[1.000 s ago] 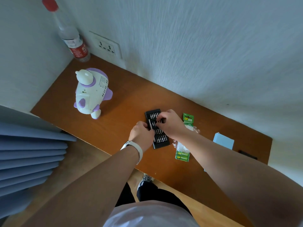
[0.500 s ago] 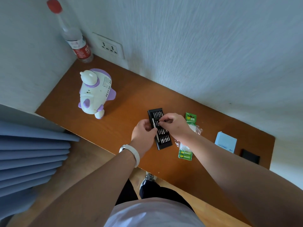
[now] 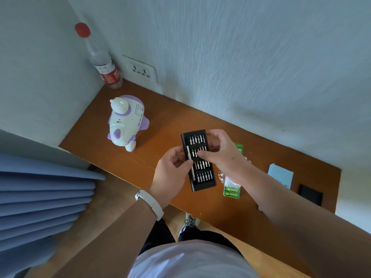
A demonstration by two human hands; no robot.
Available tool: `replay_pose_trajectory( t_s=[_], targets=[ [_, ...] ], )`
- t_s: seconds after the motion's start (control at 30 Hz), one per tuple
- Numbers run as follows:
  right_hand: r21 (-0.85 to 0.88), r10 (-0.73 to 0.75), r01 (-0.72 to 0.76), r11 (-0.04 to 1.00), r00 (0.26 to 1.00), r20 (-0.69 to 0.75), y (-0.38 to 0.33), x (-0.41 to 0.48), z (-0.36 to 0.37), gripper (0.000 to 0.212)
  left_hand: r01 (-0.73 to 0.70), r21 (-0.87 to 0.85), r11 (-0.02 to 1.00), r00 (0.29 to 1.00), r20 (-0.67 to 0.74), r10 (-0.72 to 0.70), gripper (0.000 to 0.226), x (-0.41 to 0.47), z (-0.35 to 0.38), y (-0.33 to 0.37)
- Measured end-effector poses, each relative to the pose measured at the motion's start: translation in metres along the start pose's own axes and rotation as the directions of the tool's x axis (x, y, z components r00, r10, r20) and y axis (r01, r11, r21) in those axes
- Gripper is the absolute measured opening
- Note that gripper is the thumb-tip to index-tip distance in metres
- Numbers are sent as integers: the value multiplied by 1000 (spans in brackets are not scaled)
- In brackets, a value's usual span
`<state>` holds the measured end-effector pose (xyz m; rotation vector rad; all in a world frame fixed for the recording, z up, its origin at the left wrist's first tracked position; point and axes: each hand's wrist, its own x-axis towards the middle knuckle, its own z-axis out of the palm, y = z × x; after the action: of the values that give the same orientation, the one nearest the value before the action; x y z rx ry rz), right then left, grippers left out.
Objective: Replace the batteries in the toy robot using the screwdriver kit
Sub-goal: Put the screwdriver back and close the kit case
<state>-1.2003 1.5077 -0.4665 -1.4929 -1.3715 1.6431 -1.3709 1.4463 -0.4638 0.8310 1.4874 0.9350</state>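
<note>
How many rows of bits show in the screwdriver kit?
4 in the screwdriver kit: far-end row, second row partly under the right hand, third row, near-end row. The hand may hide some bits.

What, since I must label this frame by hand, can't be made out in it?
Head view only:
- Bit tips in the screwdriver kit: too small to tell types.
- Its second row: partly covered by fingers of the right hand.
- Whether the left hand pinches the driver handle or only the case: unclear.
- Toy robot underside: hidden, it stands on the table.
- Far green battery pack: mostly behind the right hand.
</note>
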Motion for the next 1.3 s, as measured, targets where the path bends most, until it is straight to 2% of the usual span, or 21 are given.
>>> replay_pose_trajectory(
  t_s=[0.17, 0.37, 0.47, 0.67, 0.8, 0.9, 1.0, 1.17, 1.23, 1.3],
  targets=[
    [-21, -17, 19, 1000, 995, 98, -12, -13, -6, 26, -40, 3, 999, 999, 12, 40, 29, -10, -2, 12],
    [-91, -55, 59, 994, 998, 43, -21, -27, -4, 19, -51, -33, 998, 999, 17, 52, 31, -19, 1, 16],
    [-63, -42, 43, 997, 999, 14, -21, -34, -3, 18, 10, -80, 997, 999, 46, -6, 30, -21, 4, 14],
    [61, 4, 2, 998, 995, -102, -7, -53, -11, 20, 64, -22, 998, 977, 205, -58, 43, -18, 21, 13],
    [101, 16, 3, 995, 983, -182, 6, -71, -28, 13, 48, 66, 997, 959, 275, -64, 37, -17, 42, 15],
    [46, 36, -24, 999, 960, -278, 22, -92, -51, 9, 43, 127, 991, 945, 318, -81, 31, -19, 58, 16],
    [17, 125, -131, 991, 893, -432, 51, -117, -81, 7, 62, 151, 987, 927, 358, -113, 29, -21, 77, 18],
    [-24, 260, -372, 928, 692, -673, 113, -170, -120, 2, 100, 178, 979, 889, 425, -168, 27, -27, 113, 19],
    [-55, 271, -459, 887, 611, -744, 133, -188, -129, 6, 111, 208, 972, 874, 445, -195, 27, -30, 127, 17],
    [-70, 279, -527, 847, 551, -786, 149, -200, -135, 20, 104, 242, 965, 862, 462, -209, 26, -32, 141, 15]
  ],
)
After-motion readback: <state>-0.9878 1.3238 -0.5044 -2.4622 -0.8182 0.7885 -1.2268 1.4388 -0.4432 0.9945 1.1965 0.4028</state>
